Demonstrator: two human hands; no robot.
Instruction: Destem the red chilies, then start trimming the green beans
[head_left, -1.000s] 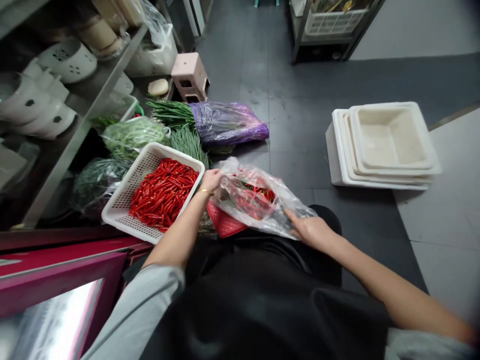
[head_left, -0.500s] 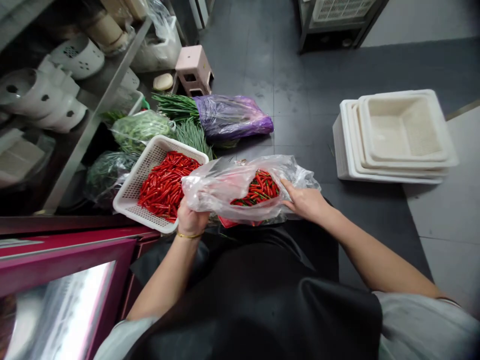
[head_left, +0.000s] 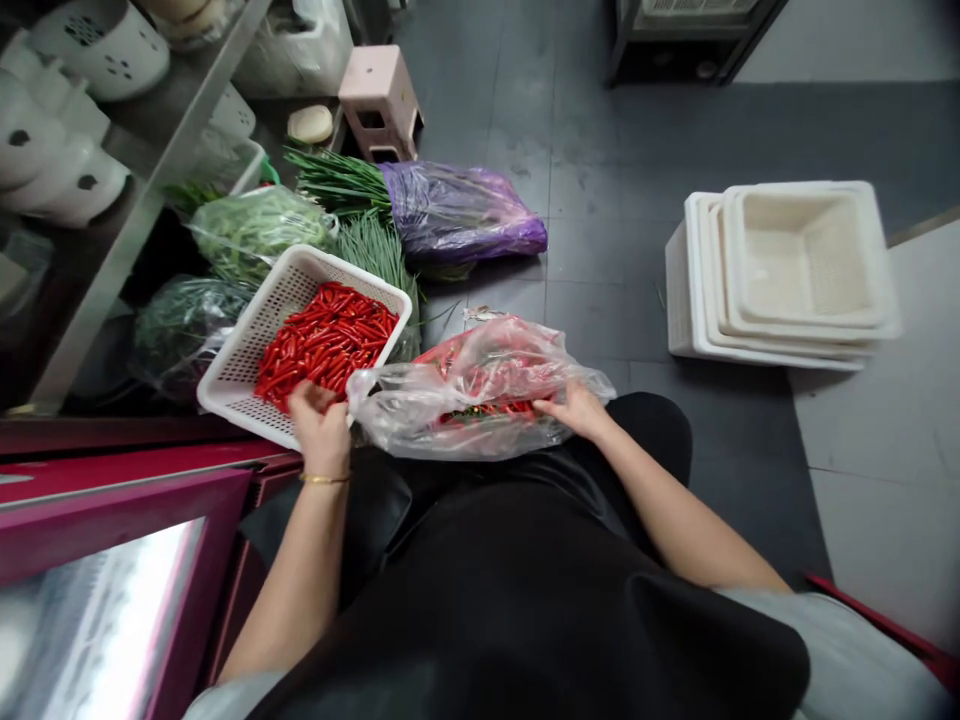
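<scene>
My left hand [head_left: 321, 428] is over the near rim of a white perforated plastic basket [head_left: 244, 345]. Its partly curled fingers are apart at the edge of a pile of red chillies [head_left: 326, 340]. Just right of that hand lies the gathered end of a clear plastic bag [head_left: 405, 410]. My right hand [head_left: 577, 408] pinches the bag's plastic beside its opening, where more red chillies [head_left: 495, 410] with green stems show. Under the bag's far side is red plastic [head_left: 510, 335], partly covered.
Beyond the basket lie bagged green vegetables [head_left: 259, 230] and long green stalks in a purple bag [head_left: 465, 210]. A pink stool [head_left: 381, 95] stands behind them. Stacked white baskets [head_left: 810, 250] are to the right; metal shelving [head_left: 150, 205] and a magenta-framed cabinet [head_left: 217, 540] are on the left.
My left hand has let go of the bag's gathered end and moved left to the basket. The bag has come down nearer my lap, and its opening has narrowed. My right hand moved slightly left.
</scene>
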